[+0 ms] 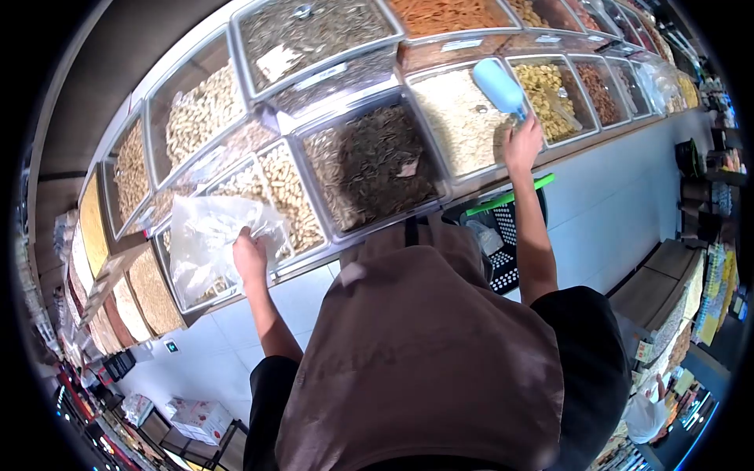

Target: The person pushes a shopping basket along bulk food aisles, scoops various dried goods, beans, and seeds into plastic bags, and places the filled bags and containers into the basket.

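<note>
My right hand (523, 145) is closed round the handle of a light blue scoop (498, 85). The scoop is over the border between a bin of pale white seeds (455, 118) and a bin of yellow dried fruit or raisins (545, 98). In my left hand (250, 255) is a clear plastic bag (208, 235), pinched by its edge. It hangs over a bin of peanuts (287, 188) and hides part of it. Between my hands lies a bin of dark striped sunflower seeds (373, 157).
More bins stand in a back row, with sunflower seeds (314, 31), peanuts (200, 114) and orange pieces (448, 14). A black shopping basket with a green handle (503, 198) is below the counter at my right. A white carton (200, 420) sits at lower left.
</note>
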`<action>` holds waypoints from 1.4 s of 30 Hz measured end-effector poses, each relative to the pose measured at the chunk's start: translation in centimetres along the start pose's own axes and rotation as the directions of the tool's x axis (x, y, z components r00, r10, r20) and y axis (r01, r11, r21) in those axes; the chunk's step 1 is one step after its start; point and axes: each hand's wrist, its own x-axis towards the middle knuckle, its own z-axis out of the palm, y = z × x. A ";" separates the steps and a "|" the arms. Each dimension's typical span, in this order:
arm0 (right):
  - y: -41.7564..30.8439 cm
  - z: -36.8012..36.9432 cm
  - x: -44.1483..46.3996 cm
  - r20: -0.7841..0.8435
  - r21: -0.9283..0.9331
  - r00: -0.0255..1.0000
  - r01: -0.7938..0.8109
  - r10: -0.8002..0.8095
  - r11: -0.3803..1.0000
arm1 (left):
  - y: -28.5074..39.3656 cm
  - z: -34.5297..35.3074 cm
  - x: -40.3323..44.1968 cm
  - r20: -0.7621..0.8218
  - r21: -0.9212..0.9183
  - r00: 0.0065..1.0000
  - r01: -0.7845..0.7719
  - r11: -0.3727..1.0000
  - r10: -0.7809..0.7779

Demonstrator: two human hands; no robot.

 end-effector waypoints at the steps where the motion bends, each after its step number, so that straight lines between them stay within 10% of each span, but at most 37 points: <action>1: 1.6 0.3 0.5 0.009 -0.141 1.000 0.021 -0.019 0.990 | 0.0 0.2 0.7 -0.024 -0.066 0.999 0.021 0.998 -0.023; 10: 5.0 2.8 3.8 0.207 -0.174 0.972 0.144 -0.107 0.974 | 8.1 1.3 -1.6 -0.150 -0.575 0.959 0.112 0.810 -0.239; 14: 2.7 -0.1 3.0 0.105 0.300 0.971 0.176 -0.216 0.938 | 11.4 3.8 -3.4 -0.012 -0.868 0.938 0.163 0.470 -0.346; 16: -1.7 -4.9 1.9 0.569 0.521 0.814 -0.245 -0.118 0.818 | 12.0 5.0 -4.3 0.035 -0.902 0.953 0.160 0.402 -0.301; 18: -3.7 -6.4 0.9 0.668 0.605 0.662 -0.217 -0.340 0.766 | 13.2 5.2 -4.5 0.084 -0.905 0.956 0.191 0.379 -0.281; 22: -9.4 -6.3 -0.9 0.589 0.597 0.577 0.162 -0.566 0.786 | 14.7 7.5 -3.1 0.095 -0.860 0.965 0.204 0.468 -0.246; 25: -12.3 -4.9 -1.5 0.627 0.448 0.548 0.328 -0.554 0.831 | 16.5 8.5 -1.4 -0.130 -0.538 0.990 -0.122 0.834 0.061; 37: -17.0 4.0 -5.7 0.803 0.414 0.310 0.326 -0.510 0.850 | 16.1 15.7 2.5 0.126 -0.535 0.991 0.040 0.844 0.033; 42: -18.2 6.3 -9.8 0.739 0.442 0.461 0.218 -0.491 0.870 | 16.6 16.1 3.7 0.274 -0.589 0.953 0.059 0.806 0.131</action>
